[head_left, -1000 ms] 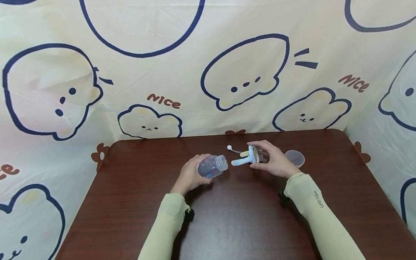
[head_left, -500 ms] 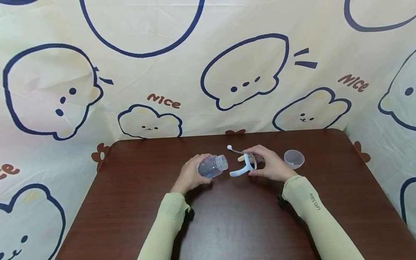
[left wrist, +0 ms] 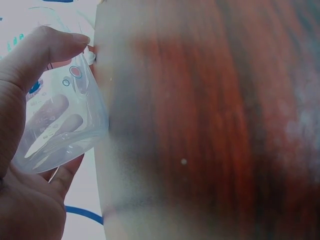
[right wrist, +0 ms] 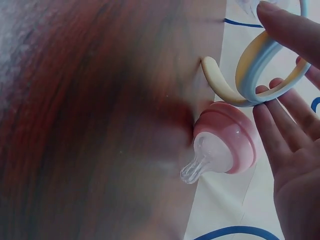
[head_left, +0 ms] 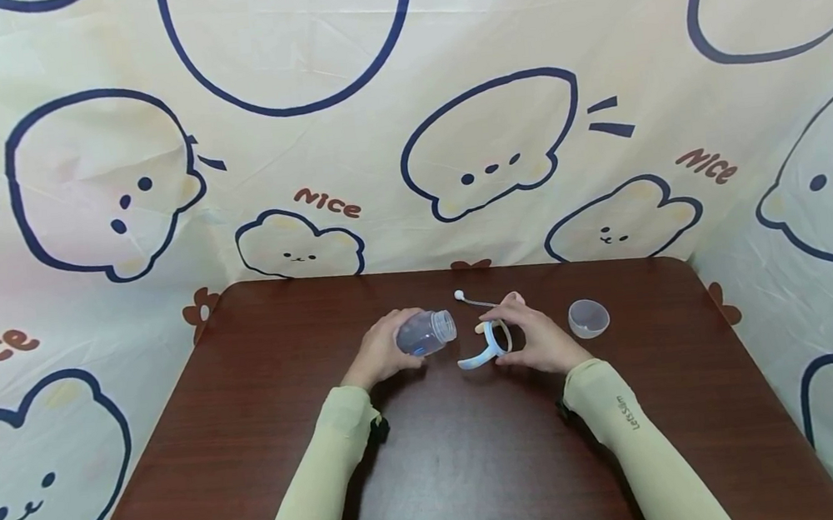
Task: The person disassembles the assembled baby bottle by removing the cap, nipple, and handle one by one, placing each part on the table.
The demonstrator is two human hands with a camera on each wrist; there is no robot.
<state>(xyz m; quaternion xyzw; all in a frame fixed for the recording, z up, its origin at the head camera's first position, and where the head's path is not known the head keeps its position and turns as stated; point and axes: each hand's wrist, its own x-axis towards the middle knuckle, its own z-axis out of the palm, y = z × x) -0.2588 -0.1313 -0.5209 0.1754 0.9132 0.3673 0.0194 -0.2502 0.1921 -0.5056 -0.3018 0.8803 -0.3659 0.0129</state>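
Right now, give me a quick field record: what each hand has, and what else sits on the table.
left hand: grips clear bottle, tilted, open mouth toward the right hand
right hand: holds handle ring, blue and cream, between thumb and fingers
pink nipple collar: beside the right hand's fingers; contact unclear
clear cap: on table, right of the right hand
straw with white ball end: behind the hands

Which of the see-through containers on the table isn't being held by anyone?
The small clear cup, standing alone to the right of the right hand. The other one, the clear bottle, is tipped on its side in the left hand's grip.
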